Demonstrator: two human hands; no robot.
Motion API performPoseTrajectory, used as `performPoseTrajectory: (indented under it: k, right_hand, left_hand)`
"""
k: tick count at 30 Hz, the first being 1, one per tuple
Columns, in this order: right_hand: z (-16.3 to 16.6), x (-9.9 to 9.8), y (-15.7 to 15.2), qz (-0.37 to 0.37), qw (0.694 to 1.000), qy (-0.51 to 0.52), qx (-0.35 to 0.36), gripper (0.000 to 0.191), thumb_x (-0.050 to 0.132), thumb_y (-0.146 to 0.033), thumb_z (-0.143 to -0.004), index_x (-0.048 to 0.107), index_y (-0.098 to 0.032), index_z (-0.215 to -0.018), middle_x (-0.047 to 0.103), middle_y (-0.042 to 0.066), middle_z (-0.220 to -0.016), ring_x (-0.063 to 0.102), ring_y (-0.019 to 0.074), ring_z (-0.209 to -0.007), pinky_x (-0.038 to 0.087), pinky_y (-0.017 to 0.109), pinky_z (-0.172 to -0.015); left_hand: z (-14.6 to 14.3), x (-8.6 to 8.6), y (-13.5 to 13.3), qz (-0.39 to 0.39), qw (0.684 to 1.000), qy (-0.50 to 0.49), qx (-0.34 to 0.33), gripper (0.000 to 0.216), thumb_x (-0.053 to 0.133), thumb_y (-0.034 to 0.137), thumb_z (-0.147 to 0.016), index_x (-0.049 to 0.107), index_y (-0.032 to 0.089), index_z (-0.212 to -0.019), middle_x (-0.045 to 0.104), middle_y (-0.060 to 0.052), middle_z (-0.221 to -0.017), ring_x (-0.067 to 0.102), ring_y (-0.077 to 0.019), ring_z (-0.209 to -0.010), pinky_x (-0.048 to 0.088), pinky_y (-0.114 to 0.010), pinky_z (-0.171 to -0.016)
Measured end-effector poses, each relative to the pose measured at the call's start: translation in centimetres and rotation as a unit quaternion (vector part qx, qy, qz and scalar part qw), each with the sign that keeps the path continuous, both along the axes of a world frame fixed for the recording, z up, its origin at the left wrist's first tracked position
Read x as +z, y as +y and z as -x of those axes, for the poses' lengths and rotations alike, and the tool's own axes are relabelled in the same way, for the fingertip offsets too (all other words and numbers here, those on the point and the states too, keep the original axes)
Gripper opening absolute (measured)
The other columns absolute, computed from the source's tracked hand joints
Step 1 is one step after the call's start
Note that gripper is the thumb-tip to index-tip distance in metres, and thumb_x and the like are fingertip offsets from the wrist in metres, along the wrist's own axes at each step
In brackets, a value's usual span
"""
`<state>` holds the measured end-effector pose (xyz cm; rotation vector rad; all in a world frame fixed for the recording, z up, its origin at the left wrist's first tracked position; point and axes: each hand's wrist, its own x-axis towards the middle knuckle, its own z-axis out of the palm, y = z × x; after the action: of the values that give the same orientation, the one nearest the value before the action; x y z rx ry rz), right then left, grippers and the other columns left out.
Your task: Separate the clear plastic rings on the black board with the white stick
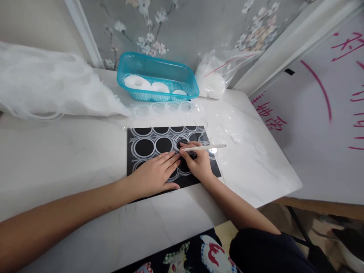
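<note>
A black mat lies on the white table, covered with a clear sheet of white ring shapes. My left hand rests flat on the sheet, fingers stretched out and together, pressing it down. My right hand is closed in a pinch round a thin white stick, whose tip points left at a ring near my left fingertips. The two hands almost touch.
A teal plastic basket with white round pieces stands at the back. A strip of clear rings lies before it. White gauzy bags fill the back left, a plastic bag the back right. A board with red writing leans right.
</note>
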<state>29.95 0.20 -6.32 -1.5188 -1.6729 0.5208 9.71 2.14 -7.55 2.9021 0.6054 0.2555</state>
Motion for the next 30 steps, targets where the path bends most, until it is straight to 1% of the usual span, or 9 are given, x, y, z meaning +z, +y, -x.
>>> performPoseTrajectory:
  k: [3, 6, 12, 21, 23, 25, 28, 29, 30]
  right_hand:
    - [-0.1, 0.0, 0.1, 0.011, 1.000, 0.021, -0.015, 0.010, 0.064, -0.026, -0.087, 0.073, -0.026, -0.083, 0.079, 0.005, -0.099, 0.065, 0.0274, -0.107, 0.045, 0.050, -0.103]
    - [-0.2, 0.1, 0.1, 0.015, 0.999, 0.026, -0.014, 0.010, 0.065, -0.027, -0.087, 0.073, -0.026, -0.082, 0.079, 0.005, -0.099, 0.066, 0.0270, -0.104, 0.045, 0.051, -0.103]
    - [-0.3, 0.1, 0.2, 0.024, 0.999, 0.028, -0.016, 0.011, 0.064, -0.028, -0.087, 0.073, -0.026, -0.083, 0.078, 0.005, -0.100, 0.067, 0.0274, -0.102, 0.047, 0.049, -0.099]
    - [-0.5, 0.3, 0.4, 0.025, 0.999, 0.038, -0.011, 0.010, 0.064, -0.026, -0.087, 0.073, -0.026, -0.082, 0.078, 0.005, -0.099, 0.069, 0.0267, -0.099, 0.049, 0.046, -0.095]
    - [-0.3, 0.1, 0.0, 0.018, 1.000, 0.010, -0.012, 0.011, 0.063, -0.028, -0.088, 0.072, -0.026, -0.083, 0.078, 0.005, -0.100, 0.067, 0.0274, -0.102, 0.048, 0.047, -0.096]
    - [0.1, -0.2, -0.7, -0.006, 0.998, -0.061, -0.006, 0.012, 0.060, -0.027, -0.089, 0.072, -0.027, -0.087, 0.078, 0.005, -0.103, 0.063, 0.0296, -0.110, 0.044, 0.049, -0.098]
    - [0.3, -0.5, -1.0, -0.043, 0.978, -0.197, 0.045, 0.019, 0.058, -0.019, -0.087, 0.071, -0.029, -0.095, 0.078, 0.004, -0.098, 0.057, 0.0317, -0.120, 0.037, 0.050, -0.100]
    - [-0.1, -0.3, -0.5, -0.045, 0.970, -0.232, 0.059, 0.020, 0.058, -0.016, -0.085, 0.071, -0.028, -0.096, 0.077, 0.005, -0.094, 0.057, 0.0322, -0.121, 0.036, 0.050, -0.100]
    - [-0.9, 0.2, 0.3, -0.042, 0.964, -0.256, 0.057, 0.021, 0.058, -0.015, -0.083, 0.070, -0.027, -0.094, 0.076, 0.006, -0.091, 0.057, 0.0327, -0.119, 0.036, 0.050, -0.098]
  left_hand:
    - [-0.1, 0.2, 0.0, 0.004, 1.000, -0.001, -0.004, 0.083, 0.028, 0.070, -0.097, 0.045, 0.005, -0.146, 0.041, -0.020, -0.153, 0.038, -0.0328, -0.144, 0.024, -0.043, -0.120]
    - [-0.1, 0.1, 0.0, 0.015, 1.000, -0.008, -0.003, 0.081, 0.030, 0.069, -0.097, 0.043, 0.007, -0.148, 0.040, -0.019, -0.154, 0.037, -0.0321, -0.145, 0.023, -0.043, -0.121]
    - [0.0, -0.2, 0.0, 0.009, 1.000, -0.007, 0.000, 0.080, 0.034, 0.068, -0.097, 0.042, 0.008, -0.148, 0.040, -0.019, -0.154, 0.037, -0.0318, -0.145, 0.022, -0.043, -0.121]
    - [-0.2, 0.2, 0.0, 0.005, 1.000, 0.016, 0.002, 0.080, 0.032, 0.069, -0.097, 0.046, 0.007, -0.146, 0.041, -0.018, -0.154, 0.037, -0.0314, -0.145, 0.022, -0.042, -0.122]
    - [-0.3, 0.3, 0.0, 0.006, 1.000, 0.014, 0.000, 0.080, 0.034, 0.068, -0.097, 0.046, 0.005, -0.145, 0.041, -0.019, -0.153, 0.037, -0.0326, -0.145, 0.023, -0.043, -0.121]
    - [-0.3, 0.4, 0.0, 0.007, 1.000, 0.013, 0.000, 0.082, 0.034, 0.068, -0.096, 0.045, 0.003, -0.145, 0.040, -0.021, -0.153, 0.036, -0.0335, -0.145, 0.024, -0.044, -0.121]
    - [-0.3, 0.4, 0.0, 0.016, 1.000, 0.009, 0.001, 0.086, 0.032, 0.072, -0.095, 0.044, 0.004, -0.146, 0.039, -0.020, -0.154, 0.036, -0.0327, -0.145, 0.025, -0.043, -0.121]
    - [-0.2, 0.4, 0.1, 0.024, 1.000, 0.004, 0.002, 0.086, 0.032, 0.072, -0.094, 0.044, 0.005, -0.146, 0.039, -0.019, -0.154, 0.035, -0.0320, -0.145, 0.025, -0.043, -0.121]
    - [-0.1, 0.5, 0.1, 0.033, 0.999, -0.001, 0.004, 0.085, 0.032, 0.073, -0.094, 0.045, 0.006, -0.146, 0.039, -0.018, -0.154, 0.035, -0.0312, -0.146, 0.024, -0.042, -0.122]
